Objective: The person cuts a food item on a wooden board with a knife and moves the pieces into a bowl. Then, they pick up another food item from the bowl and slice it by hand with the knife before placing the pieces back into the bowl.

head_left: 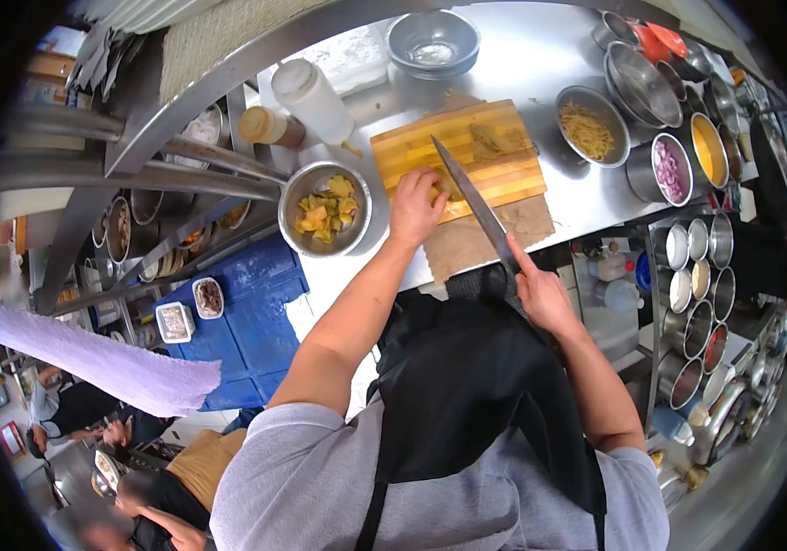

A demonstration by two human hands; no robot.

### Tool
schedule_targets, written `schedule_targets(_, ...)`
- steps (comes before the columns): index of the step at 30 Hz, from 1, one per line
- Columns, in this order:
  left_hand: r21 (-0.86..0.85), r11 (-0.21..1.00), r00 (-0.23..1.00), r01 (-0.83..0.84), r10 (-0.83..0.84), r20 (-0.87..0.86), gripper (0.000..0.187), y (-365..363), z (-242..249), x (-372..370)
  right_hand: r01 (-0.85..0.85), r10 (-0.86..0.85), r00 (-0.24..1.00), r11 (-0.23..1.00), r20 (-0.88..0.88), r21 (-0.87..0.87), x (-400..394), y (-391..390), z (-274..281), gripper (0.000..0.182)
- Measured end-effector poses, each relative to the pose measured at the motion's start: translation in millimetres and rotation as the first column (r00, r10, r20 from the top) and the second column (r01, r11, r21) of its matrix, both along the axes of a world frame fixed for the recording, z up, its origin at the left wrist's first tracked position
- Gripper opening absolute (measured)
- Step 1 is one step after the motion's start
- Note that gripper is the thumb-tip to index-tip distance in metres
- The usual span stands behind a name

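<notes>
A long knife (474, 195) is gripped by its handle in my right hand (543, 296), its blade lying diagonally over a striped wooden cutting board (514, 165). On the board, my left hand (417, 208) has its fingers curled against a small yellowish piece (451, 190), left of the blade. More pale scraps (496, 141) lie at the board's upper right. Beneath the board's near edge is a brown cloth (485, 242). To the left of my left hand, a metal bowl (288, 217) holds yellow-green and orange pieces.
A bowl of pale strips (586, 126), a container of chopped purple onion (671, 169) and a yellow-filled container (709, 151) stand right. Bottles (313, 101) and stacked metal bowls (433, 41) are behind. A metal shelf frame borders the left. People are at lower left and far right.
</notes>
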State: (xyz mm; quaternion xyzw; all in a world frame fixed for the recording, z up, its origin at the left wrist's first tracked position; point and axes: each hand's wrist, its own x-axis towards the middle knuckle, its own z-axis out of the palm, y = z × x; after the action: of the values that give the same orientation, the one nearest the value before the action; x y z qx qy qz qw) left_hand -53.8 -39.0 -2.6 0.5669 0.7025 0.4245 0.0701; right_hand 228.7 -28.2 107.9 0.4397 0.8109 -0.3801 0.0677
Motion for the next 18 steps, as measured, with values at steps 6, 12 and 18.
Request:
schedule_targets(6, -0.023, 0.999, 0.999, -0.033, 0.034, 0.006, 0.033, 0.9, -1.0, 1.6, -0.015, 0.013, 1.000, 0.997, 0.020, 0.080, -12.1, 3.9, -9.0, 0.074)
schedule_targets(12, 0.029, 0.999, 1.000, -0.026, 0.026, 0.001, 0.033, 1.1, -3.2, -0.2, -0.022, 0.017, 0.998, 0.996, 0.057, 0.084, -35.8, 12.3, -3.6, 0.075)
schedule_targets(18, 0.069, 0.997, 0.999, -0.034, 0.032, 0.038, 0.032, 2.6, -8.2, -1.0, -0.014, 0.013, 1.000, 0.996, 0.008, 0.091, -58.1, 23.3, -13.2, 0.076)
